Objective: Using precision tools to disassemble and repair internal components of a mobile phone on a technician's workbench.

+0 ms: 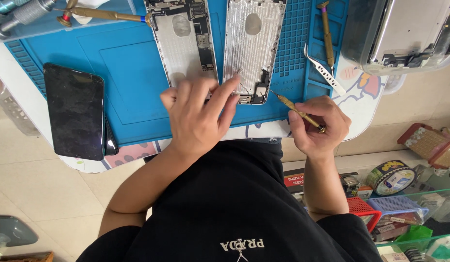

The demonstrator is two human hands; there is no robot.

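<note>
Head view, person is looking straight down at a blue repair mat (127, 73) on a white table (365, 104).

Left hand (198, 114) is sitting mid-frame, fingers spread loosely, not gripping anything. Its index fingertip is pressing on the lower end of the right phone housing (251, 48), a bare silver back shell lying face-open on the mat. The rest of the hand is covering the bottom edge of the left phone housing (183, 41), which is lying just beside the first, at its 9 o'clock; that one is carrying a dark circuit board along its right side.

Right hand (317, 126) is lying at 3 o'clock of the left hand, curled closed around a brass screwdriver (297, 112). The tip is pointing toward 10 o'clock and reaching the bottom right corner of the right phone housing; contact is too small to tell.

Black smartphone (75, 110) is lying screen-up at 9 o'clock of the left hand, well apart, half on the mat. Tweezers (324, 72) are resting at 12 o'clock of the right hand, on the mat's right edge. A second brass screwdriver (327, 31) is lying just above them. A third brass tool (106, 14) is lying at the top left.
</note>
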